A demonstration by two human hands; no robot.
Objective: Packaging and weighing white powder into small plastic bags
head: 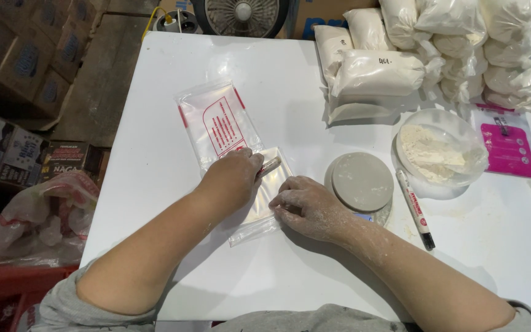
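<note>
Head view: left hand (233, 175) and right hand (305, 206) press flat, fingers closed, on an empty bag (259, 197) at table (155, 154) centre, scale (361, 181) at 3 o'clock. Bag looks light, limp, slippery; pinch its edge.

Glossy clear plastic bag (259, 203); smooth white table (173, 184)
</note>
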